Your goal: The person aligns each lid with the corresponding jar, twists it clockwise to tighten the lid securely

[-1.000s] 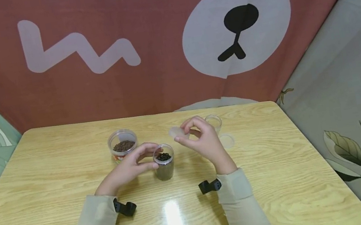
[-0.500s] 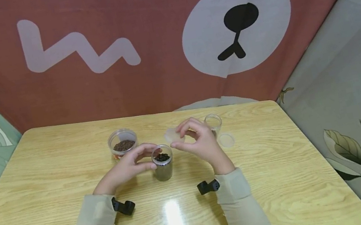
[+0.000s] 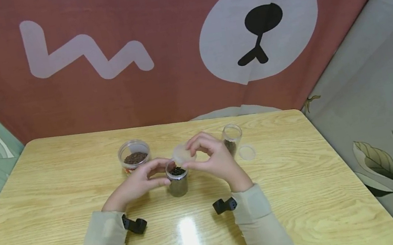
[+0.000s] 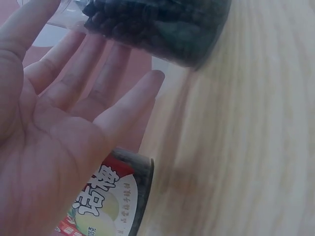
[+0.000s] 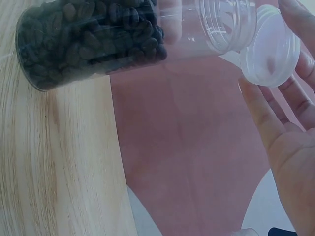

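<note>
A clear jar [image 3: 178, 186] part filled with dark, coffee-like beans stands upright on the table. My left hand [image 3: 147, 179] holds it near the rim, thumb on the near side and fingers behind. In the left wrist view the other fingers of that hand are spread below the jar [image 4: 162, 29]. My right hand [image 3: 214, 154] pinches a translucent round lid [image 3: 181, 155], tilted at the jar's mouth. The right wrist view has this lid [image 5: 268, 56] right at the jar's threaded rim, with the beans well below the opening.
Behind my left hand is a wide clear tub [image 3: 128, 168] of brown pieces; its printed label [image 4: 110, 196] appears in the left wrist view. A second clear jar [image 3: 235, 134] with dark contents stands behind my right hand, a flat clear lid [image 3: 247, 152] beside it.
My right hand has moved left with the lid, bringing it from beside the jar to over its mouth. The left hand and jar have barely moved.
</note>
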Motion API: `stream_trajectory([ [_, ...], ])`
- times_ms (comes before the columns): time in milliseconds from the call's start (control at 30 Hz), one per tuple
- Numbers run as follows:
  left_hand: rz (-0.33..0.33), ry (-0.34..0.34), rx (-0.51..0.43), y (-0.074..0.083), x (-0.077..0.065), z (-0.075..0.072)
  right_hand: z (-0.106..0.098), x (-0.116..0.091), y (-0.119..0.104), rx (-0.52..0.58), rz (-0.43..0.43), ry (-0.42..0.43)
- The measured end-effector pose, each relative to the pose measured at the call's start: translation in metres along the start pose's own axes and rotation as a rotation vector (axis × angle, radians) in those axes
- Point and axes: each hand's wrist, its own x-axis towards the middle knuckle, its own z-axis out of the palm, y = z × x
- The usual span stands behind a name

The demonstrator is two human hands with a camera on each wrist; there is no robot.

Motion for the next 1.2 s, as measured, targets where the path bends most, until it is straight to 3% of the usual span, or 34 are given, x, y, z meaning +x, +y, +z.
stream_trajectory([
  [167,-0.016,-0.012,-0.014,-0.002,-0.001,0.000,0.002,0.000,0.000,-0.022,-0.015,-0.029],
  [533,-0.111,-0.036,-0.145,-0.008,-0.002,0.003,0.006,0.000,0.004,-0.130,-0.080,-0.084],
  [1200,-0.110,-0.042,-0.154,-0.016,-0.004,0.002,0.011,-0.001,0.000,-0.173,-0.078,-0.128],
])
